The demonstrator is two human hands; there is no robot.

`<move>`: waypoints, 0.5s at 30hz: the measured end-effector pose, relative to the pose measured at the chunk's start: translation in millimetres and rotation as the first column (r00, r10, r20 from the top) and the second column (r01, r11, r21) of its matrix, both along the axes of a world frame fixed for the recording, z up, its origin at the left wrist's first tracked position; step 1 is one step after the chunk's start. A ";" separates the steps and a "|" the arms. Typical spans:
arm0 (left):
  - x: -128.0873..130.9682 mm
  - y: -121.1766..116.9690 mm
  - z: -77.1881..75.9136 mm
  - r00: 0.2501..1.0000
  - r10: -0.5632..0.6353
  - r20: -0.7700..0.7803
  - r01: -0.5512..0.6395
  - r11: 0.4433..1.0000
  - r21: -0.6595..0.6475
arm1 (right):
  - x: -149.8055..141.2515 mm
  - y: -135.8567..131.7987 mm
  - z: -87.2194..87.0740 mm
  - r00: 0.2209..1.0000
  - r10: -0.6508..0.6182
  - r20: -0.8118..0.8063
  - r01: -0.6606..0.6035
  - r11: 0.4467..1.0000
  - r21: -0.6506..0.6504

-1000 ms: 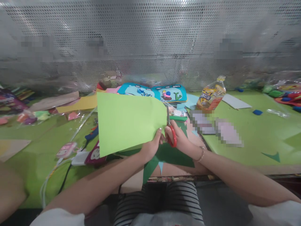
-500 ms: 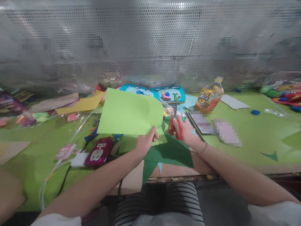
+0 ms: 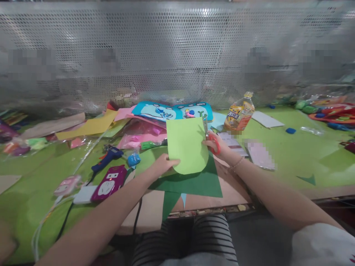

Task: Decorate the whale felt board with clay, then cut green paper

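Note:
My left hand (image 3: 165, 164) pinches the lower left edge of a light green sheet of paper (image 3: 187, 146), thumb on its front. The sheet has a straight top and a rounded lower end, and it is held up above the table. In my right hand (image 3: 219, 145) is a pair of scissors (image 3: 215, 143) with red handles, blades pointing up along the sheet's right edge. A fingertip of that hand seems to touch the paper. Dark green paper (image 3: 194, 184) lies beneath, with a cut edge at lower left.
A blue glue gun (image 3: 108, 159), a purple power strip (image 3: 109, 183) and cables lie to the left. Behind the sheet is a blue cartoon picture (image 3: 152, 111). A bottle with a yellow label (image 3: 240, 112) and a white card (image 3: 267, 119) stand and lie to the right.
The right hand's scissors moved off the paper's edge, then back beside it. The light green sheet has been turned, so its rounded end now faces down toward me.

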State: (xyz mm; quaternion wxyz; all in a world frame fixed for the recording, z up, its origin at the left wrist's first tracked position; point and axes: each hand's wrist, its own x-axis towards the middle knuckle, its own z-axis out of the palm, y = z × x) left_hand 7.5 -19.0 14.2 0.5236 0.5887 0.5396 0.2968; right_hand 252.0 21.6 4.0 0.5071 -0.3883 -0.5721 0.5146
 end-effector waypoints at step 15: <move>-13.0 26.4 -19.5 0.857 0.344 0.384 -0.435 0.882 0.183 | -0.3 -6.9 5.9 0.971 0.073 0.230 -0.085 0.995 0.044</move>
